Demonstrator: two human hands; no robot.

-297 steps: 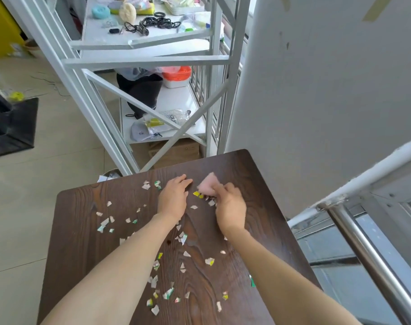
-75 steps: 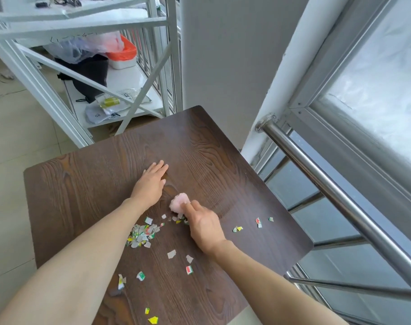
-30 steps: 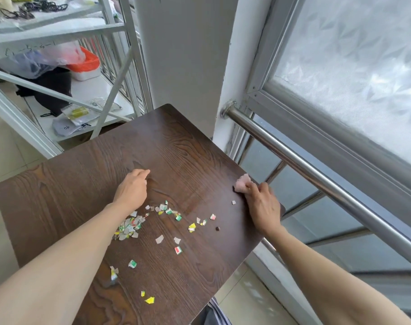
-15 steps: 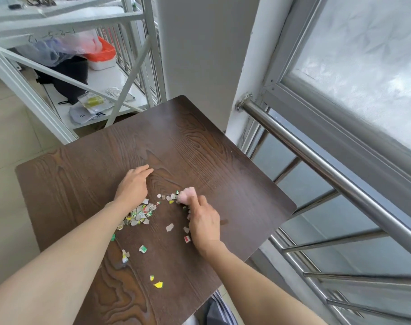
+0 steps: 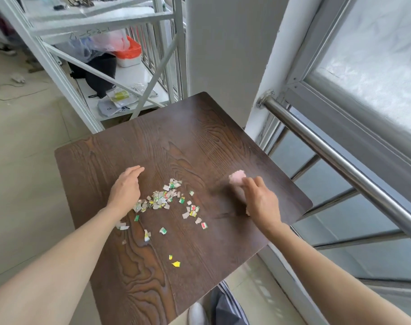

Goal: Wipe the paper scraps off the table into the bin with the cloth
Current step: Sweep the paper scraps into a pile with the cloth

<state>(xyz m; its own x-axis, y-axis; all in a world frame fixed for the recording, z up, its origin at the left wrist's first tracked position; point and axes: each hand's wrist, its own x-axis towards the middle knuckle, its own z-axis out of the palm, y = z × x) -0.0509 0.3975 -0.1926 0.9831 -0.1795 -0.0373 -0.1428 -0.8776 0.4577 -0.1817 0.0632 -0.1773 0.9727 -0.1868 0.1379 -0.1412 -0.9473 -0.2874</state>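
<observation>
On the dark wooden table (image 5: 188,137), a loose heap of paper scraps (image 5: 162,199) lies near the middle, with stray bits trailing toward the front edge. My left hand (image 5: 126,190) stands on its edge at the heap's left side, fingers together and empty. My right hand (image 5: 260,202) presses a pink cloth (image 5: 237,178) onto the table to the right of the scraps, near the right edge. No bin is in view.
A steel rail (image 5: 340,165) and window run along the right. A white metal shelf frame (image 5: 101,73) with bags and clutter stands behind the table. A white wall column (image 5: 223,43) sits at the far corner. A shoe (image 5: 197,314) shows below the front edge.
My right hand has swung the pink cloth from the scrap heap back out to the right side of the table. The scraps now lie closer together beside my left hand.
</observation>
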